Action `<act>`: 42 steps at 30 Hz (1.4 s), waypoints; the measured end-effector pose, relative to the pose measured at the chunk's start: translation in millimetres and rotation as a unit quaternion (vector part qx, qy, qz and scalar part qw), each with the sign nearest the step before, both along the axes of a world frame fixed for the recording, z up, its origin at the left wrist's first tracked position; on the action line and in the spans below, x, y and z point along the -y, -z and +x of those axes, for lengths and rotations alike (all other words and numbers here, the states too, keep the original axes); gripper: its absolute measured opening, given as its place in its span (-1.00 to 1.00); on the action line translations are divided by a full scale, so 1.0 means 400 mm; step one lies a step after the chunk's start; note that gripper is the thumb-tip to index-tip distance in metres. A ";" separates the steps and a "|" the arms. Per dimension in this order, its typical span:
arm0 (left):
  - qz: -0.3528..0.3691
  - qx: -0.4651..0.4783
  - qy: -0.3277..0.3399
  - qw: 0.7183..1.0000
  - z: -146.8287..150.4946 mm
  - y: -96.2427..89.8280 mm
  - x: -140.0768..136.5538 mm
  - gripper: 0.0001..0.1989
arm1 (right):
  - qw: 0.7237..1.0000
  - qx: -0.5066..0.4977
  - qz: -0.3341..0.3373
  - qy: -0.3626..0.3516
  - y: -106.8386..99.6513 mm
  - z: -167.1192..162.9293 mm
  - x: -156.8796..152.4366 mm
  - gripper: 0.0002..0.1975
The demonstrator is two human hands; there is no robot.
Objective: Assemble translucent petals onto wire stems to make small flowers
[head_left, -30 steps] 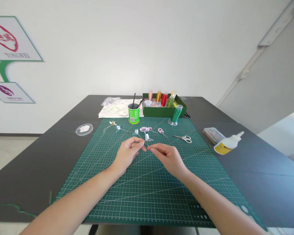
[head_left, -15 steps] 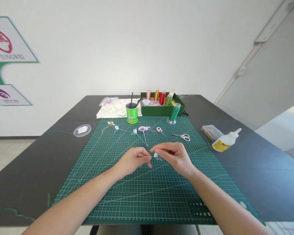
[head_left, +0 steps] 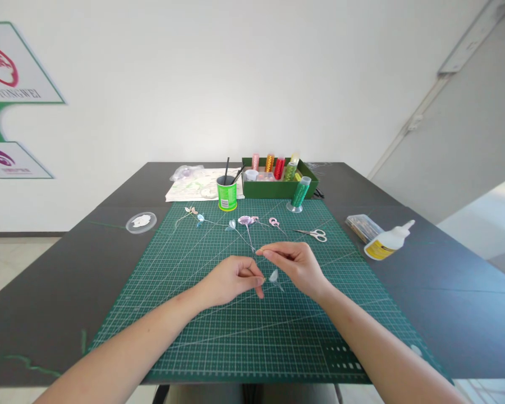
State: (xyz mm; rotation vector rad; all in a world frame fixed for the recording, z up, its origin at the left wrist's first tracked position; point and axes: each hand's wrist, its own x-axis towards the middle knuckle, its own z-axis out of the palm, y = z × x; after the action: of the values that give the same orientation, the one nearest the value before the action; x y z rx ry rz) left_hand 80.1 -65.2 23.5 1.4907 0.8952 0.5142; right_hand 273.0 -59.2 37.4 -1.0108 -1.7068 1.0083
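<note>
your left hand pinches a pale flower near its base, the petals jutting just past your thumb and fingertip, toward your right. above and beyond them, your right hand has thumb and finger closed together; i cannot tell what they grasp. both hands are over the green mat, scissors beyond.

A dark table is largely covered by a green mat; a box and a white sheet are set behind, a dish left, a case and bottle right.
</note>
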 end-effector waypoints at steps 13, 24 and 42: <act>0.014 0.005 0.014 1.000 0.003 -0.007 0.003 -0.85 | 0.999 0.032 -0.026 0.006 0.013 -0.001 -0.012 -0.75; 0.048 -0.028 0.009 0.998 0.001 -0.021 0.004 -0.85 | 0.998 0.043 -0.034 0.027 0.010 -0.004 -0.015 -0.74; 0.370 -0.154 -0.038 0.915 -0.010 -0.042 0.033 -0.86 | 0.986 -0.037 -0.160 0.019 0.004 0.010 -0.028 -0.70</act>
State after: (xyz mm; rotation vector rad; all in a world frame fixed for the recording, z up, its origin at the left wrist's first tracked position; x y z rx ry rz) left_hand 76.3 -78.5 40.4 2.2812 1.0660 0.7372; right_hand 277.0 -48.1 35.6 -1.1875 -1.4877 1.3080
